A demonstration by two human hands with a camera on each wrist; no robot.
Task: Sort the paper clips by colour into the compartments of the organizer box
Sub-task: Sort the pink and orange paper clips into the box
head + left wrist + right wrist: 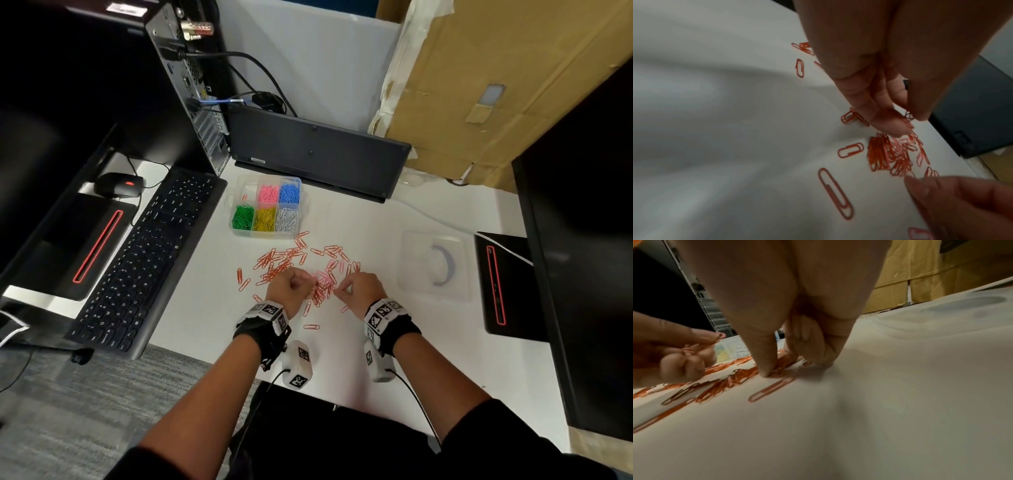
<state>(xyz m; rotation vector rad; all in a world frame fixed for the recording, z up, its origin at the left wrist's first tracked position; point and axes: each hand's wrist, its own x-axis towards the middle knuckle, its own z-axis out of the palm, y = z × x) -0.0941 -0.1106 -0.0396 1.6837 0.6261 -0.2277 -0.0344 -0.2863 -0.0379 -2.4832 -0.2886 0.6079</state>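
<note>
Red paper clips (298,262) lie scattered on the white table, heaped between my hands (885,152) (729,381). The clear organizer box (239,185) stands beyond them. It holds pink, blue, green, yellow and white clips, and its back-left compartment holds one red clip (244,197). My left hand (309,287) hovers over the pile with its fingers curled round a bunch of red clips (694,348) (909,116). My right hand (338,291) is down on the heap. Its thumb (766,369) and curled fingers pinch a red clip against the table.
A black keyboard (147,260) and mouse (118,185) lie to the left, with a computer tower (191,85) behind. A dark slab (318,150) stands behind the box. The clear lid (435,267) lies to the right, near a monitor (582,240) and cardboard (496,85).
</note>
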